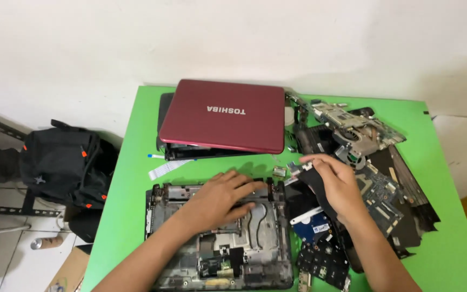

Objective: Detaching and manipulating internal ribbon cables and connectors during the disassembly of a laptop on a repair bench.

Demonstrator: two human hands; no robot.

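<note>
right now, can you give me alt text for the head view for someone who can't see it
A person's left hand rests flat on an opened laptop base on a green table, while the right hand holds a small dark part above a pile of circuit boards. A closed red laptop lies behind; a black bag sits on the floor.

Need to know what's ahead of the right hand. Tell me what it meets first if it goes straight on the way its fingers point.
The right hand points up and left. First in that line is probably the small square chip on the green table, then the red laptop lid; depth is unclear.
</note>
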